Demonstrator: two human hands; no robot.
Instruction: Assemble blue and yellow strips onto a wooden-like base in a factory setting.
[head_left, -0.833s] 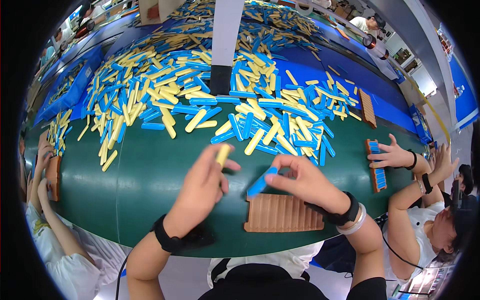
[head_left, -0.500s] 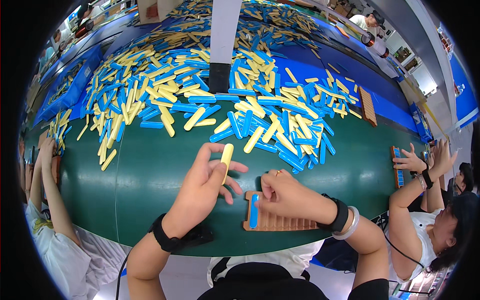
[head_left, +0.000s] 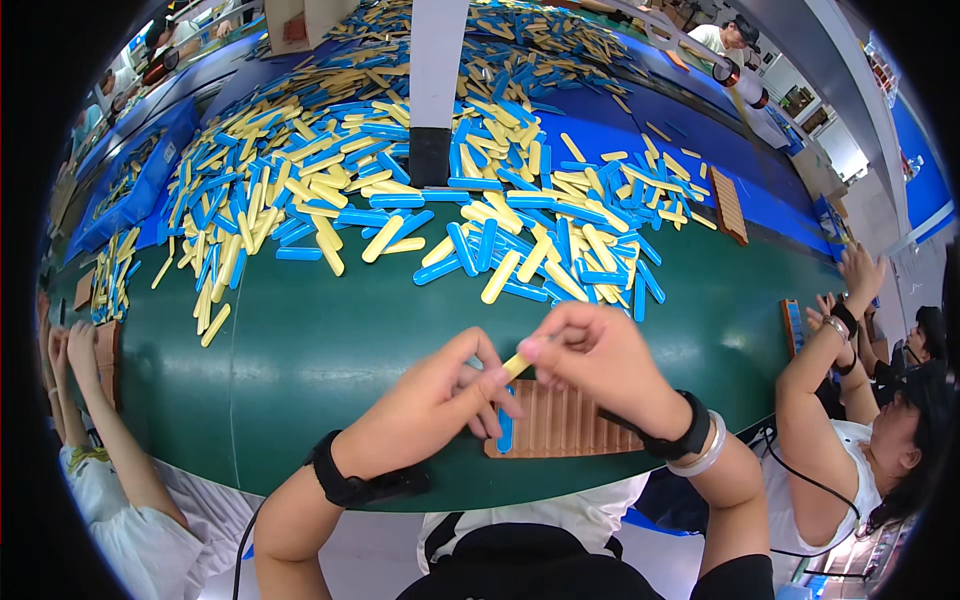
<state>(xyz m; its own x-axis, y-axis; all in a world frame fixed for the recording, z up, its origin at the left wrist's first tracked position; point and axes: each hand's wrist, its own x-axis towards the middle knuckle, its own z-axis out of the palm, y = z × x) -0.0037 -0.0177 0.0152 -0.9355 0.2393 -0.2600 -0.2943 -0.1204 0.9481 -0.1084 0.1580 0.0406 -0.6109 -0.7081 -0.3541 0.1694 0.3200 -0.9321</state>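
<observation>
Above the near edge of the green table, a yellow rounded-end strip [head_left: 516,366] is pinched between the fingertips of my left hand [head_left: 425,405] and my right hand [head_left: 605,365]. Both hands are closed on it, one at each end. Just below them lies a brown grooved tray [head_left: 565,425], partly covered by my right wrist and my left fingers. One blue strip [head_left: 505,428] rests in its leftmost groove. The grooves that show beside it hold nothing.
A large heap of mixed yellow and blue strips [head_left: 330,190] spreads over the far side of the green table [head_left: 300,390]. A grey post [head_left: 435,90] rises from it. Another brown tray [head_left: 729,207] lies at the right. Co-workers' arms [head_left: 125,430] reach in at both sides.
My left hand has come right and down with the yellow strip, tilting it. My right hand has risen from the tray and taken its other end. The co-worker's hands at right have lifted.
</observation>
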